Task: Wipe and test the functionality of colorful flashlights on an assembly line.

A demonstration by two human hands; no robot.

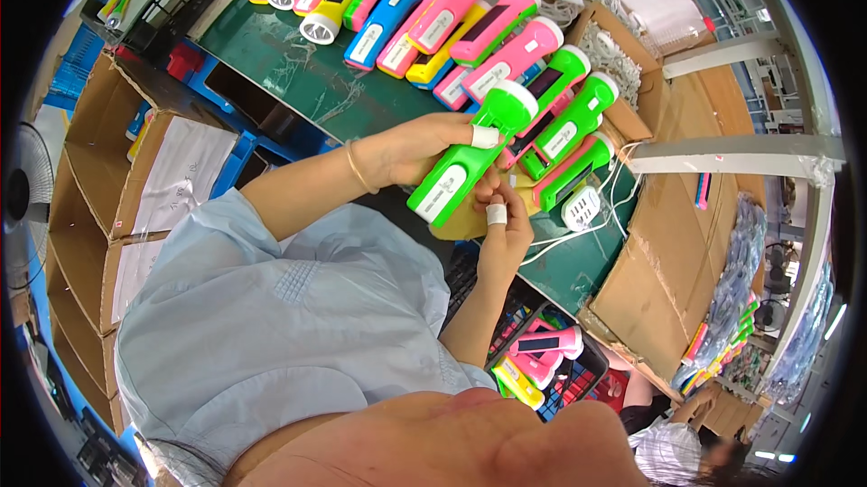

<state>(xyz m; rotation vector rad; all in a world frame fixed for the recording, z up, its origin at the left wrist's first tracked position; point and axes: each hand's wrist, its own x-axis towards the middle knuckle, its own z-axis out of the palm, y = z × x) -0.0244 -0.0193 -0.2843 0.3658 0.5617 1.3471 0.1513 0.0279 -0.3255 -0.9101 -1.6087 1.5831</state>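
Observation:
A green flashlight (461,166) with a white lens rim and a pale label panel is tilted in front of me. My left hand (429,146), wearing a bracelet and a white wrap on one finger, is closed around its body. Below the flashlight, my right hand (506,221) has its fingers curled, with white tape on the thumb. A yellowish cloth (462,225) shows beside these fingers and seems gripped by them; part of it is hidden behind the flashlight. Just beyond my hands, other flashlights (573,124) in green and pink lie side by side.
Rows of colourful flashlights (388,19) cover the far part of the green table (298,63). To the right are a white multi-socket charger (581,209) with cables, a carton of white cords (610,63) and a metal post (741,155). A basket (587,370) holds flashlights below; cardboard bins (90,207) stand left.

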